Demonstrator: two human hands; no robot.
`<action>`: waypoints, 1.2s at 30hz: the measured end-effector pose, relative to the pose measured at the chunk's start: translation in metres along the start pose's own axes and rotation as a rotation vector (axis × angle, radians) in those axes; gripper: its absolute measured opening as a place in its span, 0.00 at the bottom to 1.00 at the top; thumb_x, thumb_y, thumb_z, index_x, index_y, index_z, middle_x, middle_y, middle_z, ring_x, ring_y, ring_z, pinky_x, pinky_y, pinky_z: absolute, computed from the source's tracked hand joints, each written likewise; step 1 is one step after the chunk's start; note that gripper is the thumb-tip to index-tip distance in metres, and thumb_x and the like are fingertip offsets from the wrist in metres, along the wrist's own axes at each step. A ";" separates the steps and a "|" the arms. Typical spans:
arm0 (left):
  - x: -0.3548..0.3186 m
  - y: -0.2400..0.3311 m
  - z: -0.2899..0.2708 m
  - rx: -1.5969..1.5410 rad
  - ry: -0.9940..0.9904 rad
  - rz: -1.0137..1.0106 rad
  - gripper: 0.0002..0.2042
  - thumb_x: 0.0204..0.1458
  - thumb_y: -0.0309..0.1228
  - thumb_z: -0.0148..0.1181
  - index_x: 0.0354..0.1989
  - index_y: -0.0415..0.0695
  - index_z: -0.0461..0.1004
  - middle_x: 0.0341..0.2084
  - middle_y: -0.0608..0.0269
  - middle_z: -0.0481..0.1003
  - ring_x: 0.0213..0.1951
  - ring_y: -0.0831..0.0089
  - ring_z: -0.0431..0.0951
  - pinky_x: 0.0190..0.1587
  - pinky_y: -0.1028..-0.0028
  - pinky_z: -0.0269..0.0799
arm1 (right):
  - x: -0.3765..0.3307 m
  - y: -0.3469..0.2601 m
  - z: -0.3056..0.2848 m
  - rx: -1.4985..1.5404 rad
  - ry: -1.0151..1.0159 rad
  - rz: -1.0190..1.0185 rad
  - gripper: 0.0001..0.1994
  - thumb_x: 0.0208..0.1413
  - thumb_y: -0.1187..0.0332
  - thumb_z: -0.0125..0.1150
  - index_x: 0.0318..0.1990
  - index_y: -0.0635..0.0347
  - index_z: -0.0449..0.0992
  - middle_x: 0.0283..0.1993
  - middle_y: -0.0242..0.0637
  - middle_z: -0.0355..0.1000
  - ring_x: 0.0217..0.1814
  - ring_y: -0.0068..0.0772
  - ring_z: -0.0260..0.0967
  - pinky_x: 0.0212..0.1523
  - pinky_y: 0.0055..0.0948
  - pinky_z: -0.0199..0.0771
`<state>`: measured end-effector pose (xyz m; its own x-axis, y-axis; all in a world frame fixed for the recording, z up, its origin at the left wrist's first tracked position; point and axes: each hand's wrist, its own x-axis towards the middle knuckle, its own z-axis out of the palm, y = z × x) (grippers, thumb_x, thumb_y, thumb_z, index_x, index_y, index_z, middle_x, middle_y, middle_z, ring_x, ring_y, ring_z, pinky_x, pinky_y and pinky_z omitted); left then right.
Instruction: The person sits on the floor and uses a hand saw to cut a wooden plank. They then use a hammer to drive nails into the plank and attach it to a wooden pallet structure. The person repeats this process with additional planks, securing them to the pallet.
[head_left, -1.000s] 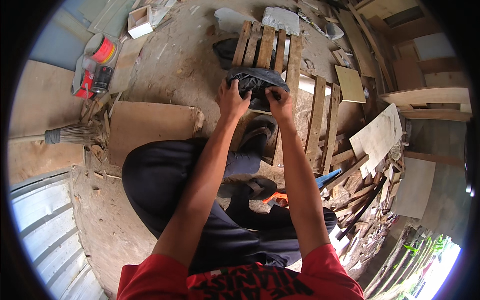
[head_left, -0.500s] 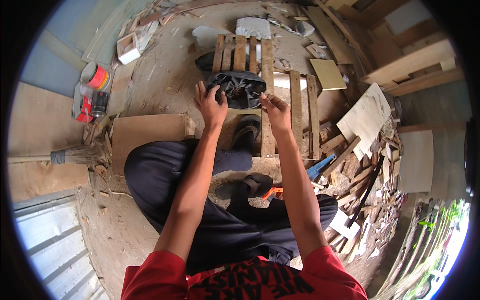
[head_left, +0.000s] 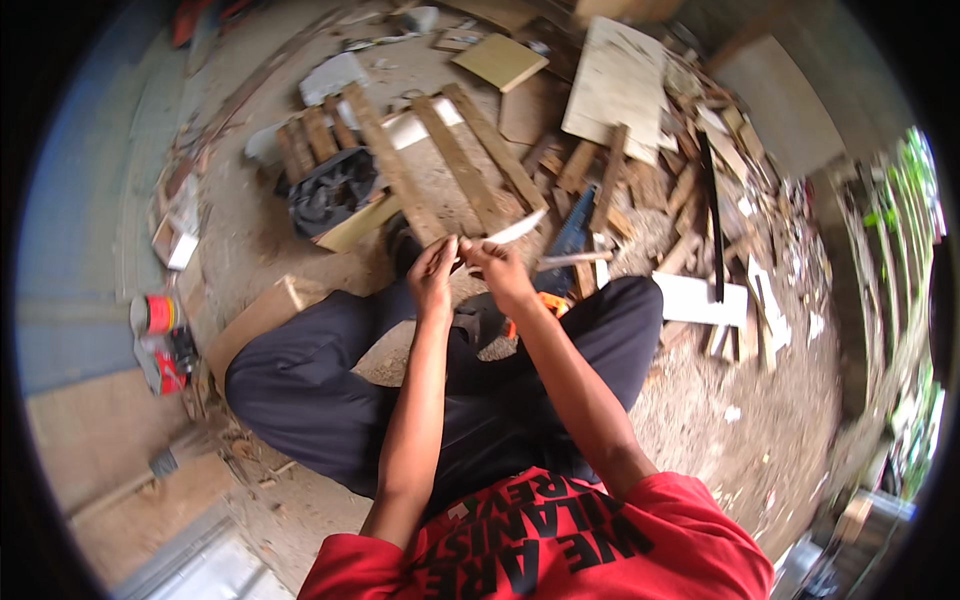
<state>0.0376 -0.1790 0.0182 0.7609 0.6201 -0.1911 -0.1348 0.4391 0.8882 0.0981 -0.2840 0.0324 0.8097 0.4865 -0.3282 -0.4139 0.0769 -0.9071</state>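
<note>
My left hand (head_left: 433, 275) and my right hand (head_left: 500, 272) meet fingertip to fingertip over the near end of a slatted wooden frame (head_left: 395, 170). Both are pinched closed. Whatever lies between the fingers is too small to make out. A crumpled black plastic bag (head_left: 318, 205) sits open on the frame's left part, apart from both hands. Beyond my right forearm lies a handsaw with a blue blade (head_left: 572, 228); its orange handle (head_left: 540, 306) is partly hidden by the arm.
Scrap wood (head_left: 685, 190) is heaped at the right, with a pale board (head_left: 615, 85) leaning over it. A yellowish panel (head_left: 500, 62) lies at the back. On the left stand red cans (head_left: 158, 314) and a wooden box (head_left: 262, 318) beside my knee.
Both hands have left the black bag and come together nearer my body. My right hand carried a small thin piece away from it. The view has swung to the right.
</note>
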 end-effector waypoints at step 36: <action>0.062 -0.067 -0.082 0.420 0.065 0.072 0.12 0.55 0.29 0.68 0.44 0.37 0.80 0.37 0.67 0.80 0.39 0.81 0.76 0.46 0.80 0.70 | -0.017 0.038 -0.130 0.463 0.618 -0.044 0.17 0.67 0.52 0.53 0.31 0.51 0.61 0.21 0.23 0.57 0.16 0.19 0.52 0.16 0.21 0.56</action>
<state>0.0421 -0.1166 -0.0870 0.7153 0.6853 -0.1367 0.0947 0.0987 0.9906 0.1224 -0.4027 -0.0303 0.8582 -0.0890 -0.5055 -0.3977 0.5072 -0.7646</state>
